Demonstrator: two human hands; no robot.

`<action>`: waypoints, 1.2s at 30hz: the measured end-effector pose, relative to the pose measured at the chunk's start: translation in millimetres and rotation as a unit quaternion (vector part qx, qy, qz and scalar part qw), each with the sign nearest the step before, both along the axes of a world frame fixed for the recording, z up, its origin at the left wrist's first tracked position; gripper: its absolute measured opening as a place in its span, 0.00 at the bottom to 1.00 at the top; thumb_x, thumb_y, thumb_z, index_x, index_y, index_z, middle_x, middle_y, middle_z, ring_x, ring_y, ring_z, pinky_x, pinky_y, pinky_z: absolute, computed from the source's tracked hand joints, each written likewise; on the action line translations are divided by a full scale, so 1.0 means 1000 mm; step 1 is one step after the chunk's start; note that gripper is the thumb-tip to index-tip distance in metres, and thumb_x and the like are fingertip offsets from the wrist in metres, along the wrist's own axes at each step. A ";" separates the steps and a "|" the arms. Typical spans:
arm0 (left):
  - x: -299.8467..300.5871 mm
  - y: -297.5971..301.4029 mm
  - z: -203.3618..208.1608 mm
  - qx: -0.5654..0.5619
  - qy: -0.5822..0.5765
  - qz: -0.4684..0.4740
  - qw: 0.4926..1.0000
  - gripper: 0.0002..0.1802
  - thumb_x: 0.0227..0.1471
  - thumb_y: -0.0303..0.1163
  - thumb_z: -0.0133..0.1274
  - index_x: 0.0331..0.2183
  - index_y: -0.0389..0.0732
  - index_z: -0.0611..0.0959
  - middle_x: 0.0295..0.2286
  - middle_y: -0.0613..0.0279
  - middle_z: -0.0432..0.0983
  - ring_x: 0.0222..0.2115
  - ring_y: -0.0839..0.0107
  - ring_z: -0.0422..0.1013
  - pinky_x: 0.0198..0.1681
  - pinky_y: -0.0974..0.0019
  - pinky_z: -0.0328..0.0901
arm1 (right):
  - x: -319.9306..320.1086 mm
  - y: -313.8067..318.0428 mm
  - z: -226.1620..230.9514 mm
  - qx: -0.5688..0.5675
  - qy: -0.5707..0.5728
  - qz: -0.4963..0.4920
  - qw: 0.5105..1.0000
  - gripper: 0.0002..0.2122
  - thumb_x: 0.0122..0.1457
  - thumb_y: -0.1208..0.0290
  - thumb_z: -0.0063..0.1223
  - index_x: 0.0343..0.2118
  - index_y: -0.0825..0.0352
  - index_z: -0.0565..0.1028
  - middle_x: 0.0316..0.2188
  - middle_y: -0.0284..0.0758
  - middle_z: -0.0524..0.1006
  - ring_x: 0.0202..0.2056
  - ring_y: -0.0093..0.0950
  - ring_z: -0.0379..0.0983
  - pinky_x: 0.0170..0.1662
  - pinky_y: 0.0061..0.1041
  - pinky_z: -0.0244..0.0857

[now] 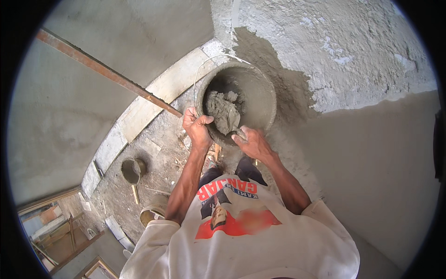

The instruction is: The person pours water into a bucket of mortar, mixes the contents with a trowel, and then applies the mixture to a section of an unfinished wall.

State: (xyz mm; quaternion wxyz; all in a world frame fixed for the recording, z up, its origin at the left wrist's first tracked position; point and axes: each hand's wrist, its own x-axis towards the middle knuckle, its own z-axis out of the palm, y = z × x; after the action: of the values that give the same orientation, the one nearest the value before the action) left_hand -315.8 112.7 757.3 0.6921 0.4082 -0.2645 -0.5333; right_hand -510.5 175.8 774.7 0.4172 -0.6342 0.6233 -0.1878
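Note:
A round grey bucket (260, 100) stands in front of me, its inside coated with mortar. A thin wire handle (206, 59) arches past its far rim. My left hand (197, 129) is closed on the bucket's left rim, thumb over the edge. Inside the bucket lies a lumpy heap of wet grey mortar (220, 109). My right hand (254, 145) wraps round the handle of a trowel (239, 133) at the near rim. The trowel's blade reaches into the bucket and is largely covered by mortar.
A rusty brown bar (107, 69) slants down from the left toward the bucket. A mortar-filled dipper (132, 170) and another bucket (151, 215) sit on the gritty floor. Pale boards (158, 90) line the left wall's foot. Right, smooth plaster (367, 153) meets rough wall (344, 51).

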 end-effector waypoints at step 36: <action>0.032 0.020 -0.042 0.121 -0.173 -0.049 0.976 0.20 0.35 0.08 0.51 0.25 0.46 0.67 0.22 0.74 0.65 0.22 0.81 0.61 0.27 0.74 0.62 | -0.051 0.041 -0.043 -0.111 0.102 0.018 0.988 0.17 0.60 0.68 0.56 0.47 0.75 0.75 0.38 0.53 0.76 0.40 0.52 0.79 0.43 0.49 0.73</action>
State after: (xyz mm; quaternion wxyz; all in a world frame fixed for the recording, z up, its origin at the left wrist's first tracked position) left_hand -283.9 132.7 714.8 0.5543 0.5615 -0.3329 -0.5163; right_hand -561.4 217.1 731.4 0.2820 -0.7034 0.6264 -0.1825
